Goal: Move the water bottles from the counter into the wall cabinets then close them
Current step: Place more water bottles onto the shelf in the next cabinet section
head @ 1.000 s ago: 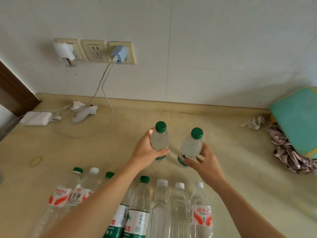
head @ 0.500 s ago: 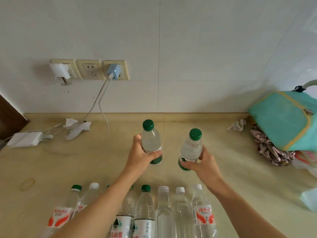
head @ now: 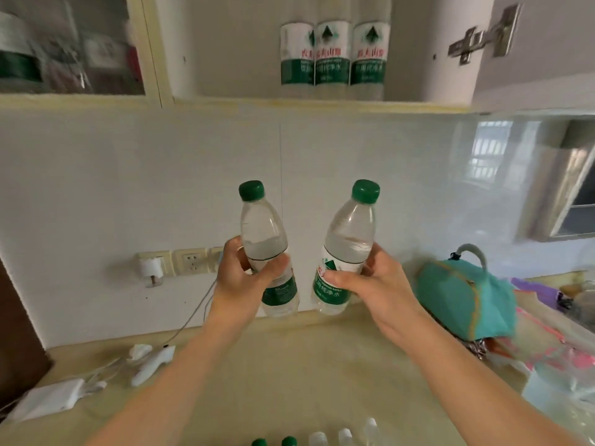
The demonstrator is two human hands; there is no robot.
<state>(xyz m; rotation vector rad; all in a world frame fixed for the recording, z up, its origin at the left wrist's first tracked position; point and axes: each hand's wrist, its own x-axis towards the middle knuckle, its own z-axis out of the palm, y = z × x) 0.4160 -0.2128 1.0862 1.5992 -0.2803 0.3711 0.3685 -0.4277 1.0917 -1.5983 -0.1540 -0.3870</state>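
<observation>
My left hand [head: 240,278] gripped one green-capped bottle [head: 267,249] and my right hand [head: 375,281] gripped a second [head: 346,249], both raised above the counter [head: 289,365] and below the open cabinet [head: 322,103]. Three labelled bottles [head: 332,56] stood inside that cabinet. Five bottle caps [head: 317,437] showed below it at the counter's near edge: two green, three pale.

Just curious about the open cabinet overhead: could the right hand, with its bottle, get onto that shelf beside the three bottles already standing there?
Probably yes. The door with the hinge is swung aside, and bare shelf shows right of the three bottles, above the right hand.
</observation>
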